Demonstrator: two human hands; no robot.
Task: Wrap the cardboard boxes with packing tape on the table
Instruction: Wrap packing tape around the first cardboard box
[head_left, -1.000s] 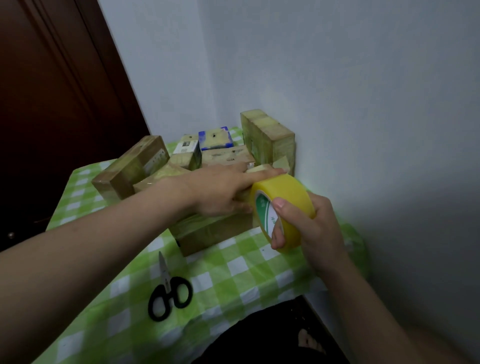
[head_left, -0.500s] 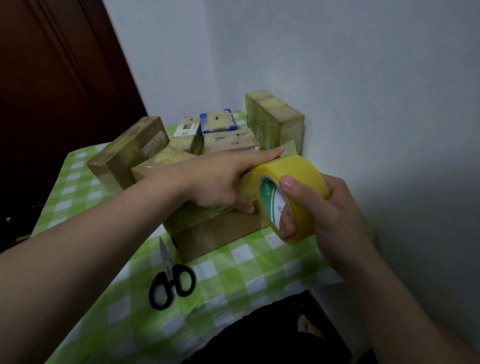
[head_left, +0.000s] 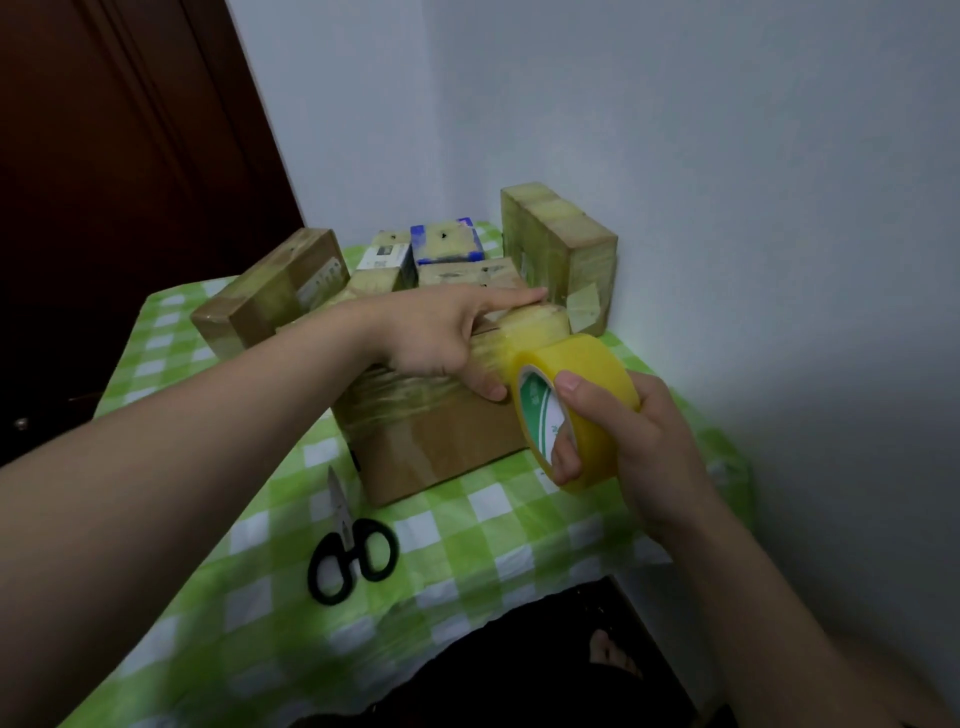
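A brown cardboard box stands in the middle of the table, with bands of clear tape across its upper half. My left hand lies over the box's top right corner, index finger stretched along the top and thumb pressed on the front face. Just right of the box, my right hand grips a yellow roll of packing tape, thumb across its white and green core. A short stretch of tape runs from the roll to the box corner.
Black-handled scissors lie on the green checked tablecloth in front of the box. Several taped boxes crowd the back, a tall one against the right wall and one at the left. A dark door stands at the left.
My right hand has carried the tape roll down and to the right, off the box's top corner to its right side. My left hand has stayed pressed on the box.
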